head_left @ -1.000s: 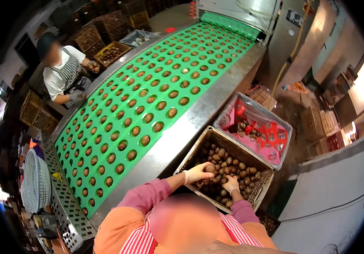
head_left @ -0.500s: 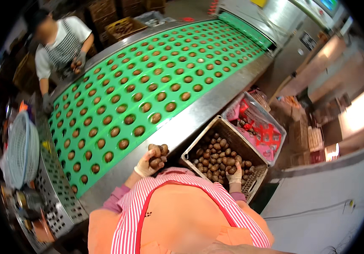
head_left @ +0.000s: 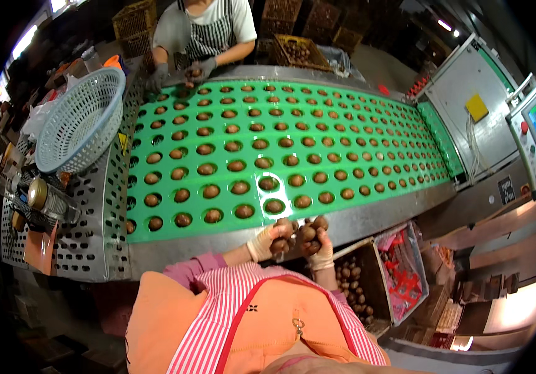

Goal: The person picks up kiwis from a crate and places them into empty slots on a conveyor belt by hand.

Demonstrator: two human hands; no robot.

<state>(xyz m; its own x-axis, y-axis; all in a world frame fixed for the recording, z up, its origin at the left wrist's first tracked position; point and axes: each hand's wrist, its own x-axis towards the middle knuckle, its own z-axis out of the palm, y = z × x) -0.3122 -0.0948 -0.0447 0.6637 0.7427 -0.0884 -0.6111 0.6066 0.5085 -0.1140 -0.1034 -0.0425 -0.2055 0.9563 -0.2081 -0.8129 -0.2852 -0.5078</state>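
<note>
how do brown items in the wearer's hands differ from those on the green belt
The held items are bunched, several each in the left hand and right hand; the belt items lie singly, spaced apart. The held items are few; the belt items form many rows. Both are brown and rounded.

White glare marks the glossy green plastic belt with oval hollows [head_left: 168,235] near the middle of its front edge; small highlights dot its smooth brown oval pieces [head_left: 303,201]. Beyond its back edge, the room is dim. Fisheye distortion bows both edges within a black surround.
</note>
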